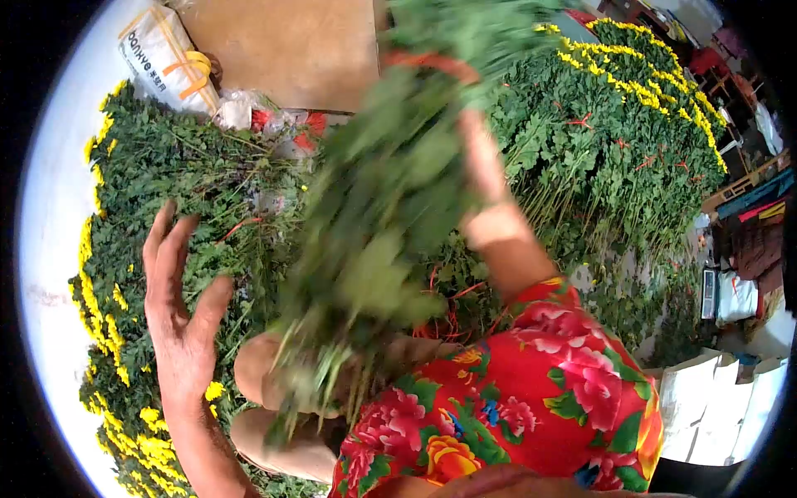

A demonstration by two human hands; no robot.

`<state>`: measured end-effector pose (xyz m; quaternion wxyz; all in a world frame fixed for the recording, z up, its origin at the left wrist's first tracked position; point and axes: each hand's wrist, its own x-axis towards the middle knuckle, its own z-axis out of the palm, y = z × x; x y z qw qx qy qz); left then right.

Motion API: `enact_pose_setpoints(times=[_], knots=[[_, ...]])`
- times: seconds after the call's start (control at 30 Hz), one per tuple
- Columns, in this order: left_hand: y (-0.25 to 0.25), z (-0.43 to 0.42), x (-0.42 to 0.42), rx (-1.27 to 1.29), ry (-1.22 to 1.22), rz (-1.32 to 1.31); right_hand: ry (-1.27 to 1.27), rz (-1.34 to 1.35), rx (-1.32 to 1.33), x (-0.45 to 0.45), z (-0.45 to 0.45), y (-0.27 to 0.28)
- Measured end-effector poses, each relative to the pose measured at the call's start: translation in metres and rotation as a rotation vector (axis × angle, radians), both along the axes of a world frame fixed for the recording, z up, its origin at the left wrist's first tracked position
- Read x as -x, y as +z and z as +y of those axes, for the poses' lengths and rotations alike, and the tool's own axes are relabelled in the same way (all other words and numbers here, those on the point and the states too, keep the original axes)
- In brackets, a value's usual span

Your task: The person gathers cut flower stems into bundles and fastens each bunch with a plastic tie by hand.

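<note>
A large bunch of leafy chrysanthemum stems, blurred by motion, is held up in front of me, its cut ends pointing down. A red tie goes round its upper part. My right hand grips the bunch from its right side; the fingers are partly hidden by leaves. To the left, my left hand is raised with fingers apart and holds nothing. Below and behind it lie heaped chrysanthemums with yellow blooms along the left edge.
More bunches with red ties and yellow flowers are piled at the right. A brown board and a white bag are at the back. Red strands lie near my knees. White boxes stand at lower right.
</note>
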<state>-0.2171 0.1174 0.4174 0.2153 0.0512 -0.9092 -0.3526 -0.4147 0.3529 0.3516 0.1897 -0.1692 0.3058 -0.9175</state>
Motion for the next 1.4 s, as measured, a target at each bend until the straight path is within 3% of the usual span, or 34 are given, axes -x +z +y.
enact_pose_setpoints(times=[0.07,0.13,0.2,0.27,0.33,0.4,0.47,0.5,0.57,0.63,0.7,0.73,0.77,0.8,0.87,0.93,0.97,1.0,1.1,1.17,1.23,1.33,1.4], knots=[[-0.008,-0.021,-0.018,-0.064,0.147,-0.057,-0.069,-0.094,0.033,0.096,0.063,-0.023],[-0.028,-0.068,-0.052,-0.114,0.292,-0.152,-0.471,-0.097,-0.283,0.147,0.131,-0.025],[-0.067,-0.144,-0.109,-0.317,0.429,-0.143,-0.652,0.083,-0.559,0.224,0.225,-0.067],[-0.068,-0.169,-0.146,-0.409,0.636,-0.215,-0.987,-0.114,-1.053,0.227,0.259,-0.062],[-0.068,-0.196,-0.176,-0.496,0.654,-0.349,-1.098,-0.066,-1.198,0.264,0.303,-0.093],[-0.075,-0.215,-0.189,-0.579,0.628,-0.406,-1.098,-0.035,-1.190,0.294,0.320,-0.116],[-0.075,-0.200,-0.179,-0.574,0.766,-0.380,-1.127,-0.054,-1.726,0.312,0.319,-0.128],[-0.078,-0.196,-0.173,-0.572,0.767,-0.387,-1.113,0.140,-1.561,0.341,0.340,-0.163],[-0.094,-0.190,-0.163,-0.448,0.795,-0.366,-0.977,0.228,-1.605,0.346,0.320,-0.180],[-0.117,-0.206,-0.181,-0.440,0.716,-0.408,-0.803,0.435,-1.969,0.330,0.273,-0.181],[-0.096,-0.152,-0.157,-0.445,0.628,-0.502,-0.508,0.373,-2.020,0.297,0.211,-0.183],[-0.107,-0.159,-0.173,-0.480,0.511,-0.424,-0.380,0.409,-1.897,0.280,0.184,-0.183],[-0.120,-0.155,-0.189,-0.497,0.605,-0.355,-0.223,0.452,-1.766,0.261,0.150,-0.185],[-0.100,-0.136,-0.191,-0.430,0.603,-0.479,-0.300,0.627,-1.682,0.234,0.116,-0.182],[-0.094,-0.118,-0.219,-0.399,0.654,-0.475,-0.099,0.925,-1.537,0.193,0.052,-0.138],[-0.074,-0.092,-0.207,-0.390,0.634,-0.451,-0.105,1.066,-1.238,0.132,0.002,-0.059],[-0.071,-0.079,-0.214,-0.419,0.655,-0.469,0.015,0.947,-1.073,0.099,-0.022,-0.026],[-0.079,-0.078,-0.219,-0.405,0.648,-0.441,0.107,1.087,-0.677,0.076,-0.041,0.001],[-0.112,-0.066,-0.255,-0.389,0.696,-0.421,0.341,1.358,-0.228,-0.010,-0.077,0.061],[-0.134,-0.058,-0.283,-0.388,0.756,-0.417,0.482,1.523,-0.064,-0.060,-0.098,0.081],[-0.109,-0.038,-0.247,-0.118,0.735,-0.760,0.603,1.598,0.055,-0.052,-0.107,0.092],[-0.107,-0.033,-0.258,-0.292,0.727,-0.653,0.695,1.675,0.141,-0.088,-0.124,0.103],[-0.104,-0.032,-0.291,-0.237,0.696,-0.658,0.729,1.695,0.164,-0.121,-0.144,0.103]])
